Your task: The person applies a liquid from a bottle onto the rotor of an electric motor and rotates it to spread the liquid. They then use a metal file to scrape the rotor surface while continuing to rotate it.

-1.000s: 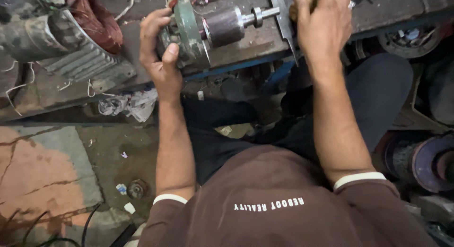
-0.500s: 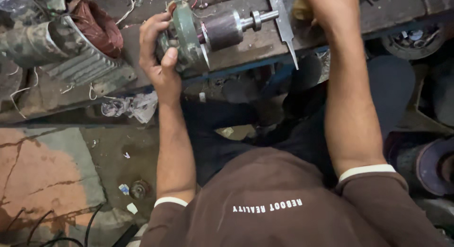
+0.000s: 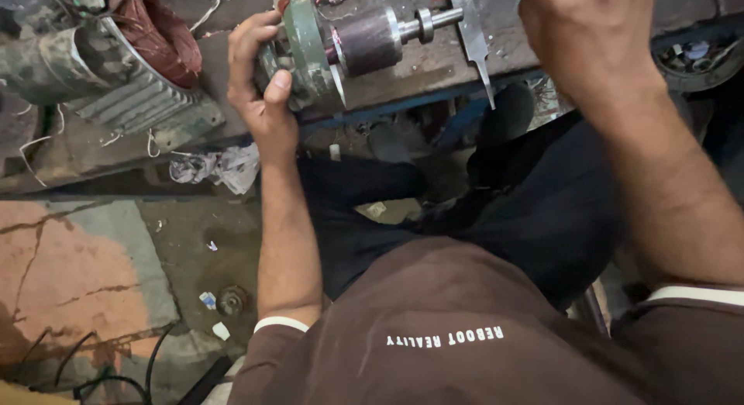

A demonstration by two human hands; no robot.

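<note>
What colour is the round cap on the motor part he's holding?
Green, a bit worn: the end cap in the left hand, head view.

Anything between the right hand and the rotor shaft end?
Nothing visible. The right hand hangs just past the shaft tip, with the grey metal gauge blade beside the tip, not across it. The left hand grips the green end cover at the far end.
</note>
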